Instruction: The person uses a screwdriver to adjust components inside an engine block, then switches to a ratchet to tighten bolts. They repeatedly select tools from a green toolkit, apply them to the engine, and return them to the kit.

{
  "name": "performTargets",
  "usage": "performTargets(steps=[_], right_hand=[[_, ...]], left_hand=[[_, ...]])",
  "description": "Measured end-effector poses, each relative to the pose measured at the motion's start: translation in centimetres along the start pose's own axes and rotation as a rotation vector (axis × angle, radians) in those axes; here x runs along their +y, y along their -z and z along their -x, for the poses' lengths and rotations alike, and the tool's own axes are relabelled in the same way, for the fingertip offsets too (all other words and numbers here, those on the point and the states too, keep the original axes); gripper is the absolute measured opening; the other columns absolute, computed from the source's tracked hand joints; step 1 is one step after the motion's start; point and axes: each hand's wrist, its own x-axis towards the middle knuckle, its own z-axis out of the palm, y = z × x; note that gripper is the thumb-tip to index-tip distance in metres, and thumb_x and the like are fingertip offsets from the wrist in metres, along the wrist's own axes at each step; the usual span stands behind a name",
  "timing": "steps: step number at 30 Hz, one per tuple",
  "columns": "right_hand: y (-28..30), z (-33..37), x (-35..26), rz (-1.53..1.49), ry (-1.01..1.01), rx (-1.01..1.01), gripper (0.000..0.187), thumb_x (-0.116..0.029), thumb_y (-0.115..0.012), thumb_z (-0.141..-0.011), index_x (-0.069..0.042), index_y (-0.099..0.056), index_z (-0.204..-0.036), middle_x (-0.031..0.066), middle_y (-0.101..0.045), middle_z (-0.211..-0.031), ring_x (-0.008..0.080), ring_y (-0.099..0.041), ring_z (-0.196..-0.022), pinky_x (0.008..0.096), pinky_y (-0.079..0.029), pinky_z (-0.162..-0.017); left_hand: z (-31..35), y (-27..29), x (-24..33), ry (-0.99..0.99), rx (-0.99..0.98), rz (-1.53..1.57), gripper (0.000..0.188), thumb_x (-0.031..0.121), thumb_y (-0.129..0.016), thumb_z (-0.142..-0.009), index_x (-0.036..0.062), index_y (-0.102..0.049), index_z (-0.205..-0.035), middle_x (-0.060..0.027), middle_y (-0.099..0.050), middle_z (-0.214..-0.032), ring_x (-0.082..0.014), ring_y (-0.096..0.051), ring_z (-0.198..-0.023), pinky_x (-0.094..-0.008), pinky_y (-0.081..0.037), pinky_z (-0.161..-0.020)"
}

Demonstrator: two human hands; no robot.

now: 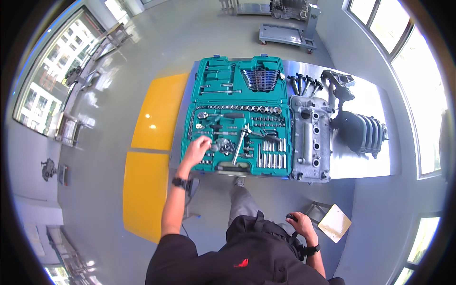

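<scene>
A green socket-set case lies unfolded on the metal table. Over its lower left part is my left hand, fingers pinched together beside a small grey metal part. What those fingers hold, if anything, is too small to make out. To the right of that part, a silver bar-like tool lies slantwise over the case, and a black-handled ratchet rests farther back. Low on the right, near my waist, my right hand is closed on a small black object of unclear kind.
Right of the case lies a grey engine valve cover, then a black ribbed intake manifold. Several black ignition coils stand behind the cover. Yellow panels flank the table's left. A stool stands near right.
</scene>
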Motion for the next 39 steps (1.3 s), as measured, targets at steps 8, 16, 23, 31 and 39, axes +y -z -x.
performTargets(steps=[8, 16, 23, 31, 39], right_hand=[[2.8, -22.4, -16.3, -0.108, -0.134, 0.116, 0.034, -0.032, -0.069, -0.084, -0.005, -0.066, -0.106, 0.0139, -0.066, -0.091, 0.0349, -0.064, -0.087, 0.04, -0.051, -0.076], [3.7, -34.1, -20.2, -0.136, -0.354, 0.281, 0.035, -0.03, -0.071, -0.082, -0.006, -0.065, -0.106, 0.0142, -0.065, -0.09, 0.034, -0.064, -0.084, 0.0401, -0.051, -0.074], [5.2, -44.8, -21.3, -0.091, -0.225, 0.294, 0.033, -0.025, -0.07, -0.082, -0.008, -0.062, -0.109, 0.0119, -0.06, -0.087, 0.034, -0.061, -0.082, 0.0419, -0.05, -0.071], [2.3, -51.3, -19.2, -0.092, -0.038, 0.27, 0.03, -0.007, -0.067, -0.076, -0.008, -0.061, -0.105, 0.0064, -0.058, -0.092, 0.0276, -0.056, -0.093, 0.0387, -0.046, -0.081], [0.0, -52.9, -16.4, 0.124, 0.098, 0.315, 0.027, -0.001, -0.062, -0.072, -0.013, -0.064, -0.096, 0.0013, -0.059, -0.097, 0.0218, -0.053, -0.095, 0.0346, -0.042, -0.088]], left_hand=[[-43.7, 12.9, -13.1, -0.073, -0.13, -0.575, 0.027, 0.028, -0.053, -0.091, 0.0048, -0.065, -0.095, -0.0168, -0.067, -0.097, -0.0368, -0.062, -0.094, -0.0456, -0.049, -0.081], [-64.8, 10.7, -19.4, 0.087, -0.186, -0.778, 0.054, 0.048, -0.046, -0.094, 0.0077, -0.045, -0.13, -0.0155, -0.043, -0.139, -0.0397, -0.051, -0.119, -0.0504, -0.043, -0.096], [-71.6, 9.6, -26.3, 0.152, -0.212, -0.825, 0.081, 0.061, -0.059, -0.084, 0.0047, -0.03, -0.135, -0.0228, -0.038, -0.141, -0.0382, -0.056, -0.113, -0.0477, -0.048, -0.09], [-74.7, 7.5, -24.4, 0.319, -0.429, -0.78, 0.099, 0.063, -0.076, -0.068, -0.0022, -0.03, -0.126, -0.0205, -0.058, -0.102, -0.0255, -0.06, -0.072, -0.0375, -0.05, -0.06], [-75.2, 5.6, -24.4, 0.137, -0.441, -0.904, 0.114, 0.066, -0.075, -0.066, -0.0152, -0.029, -0.13, -0.032, -0.056, -0.121, -0.0395, -0.059, -0.11, -0.045, -0.048, -0.091]])
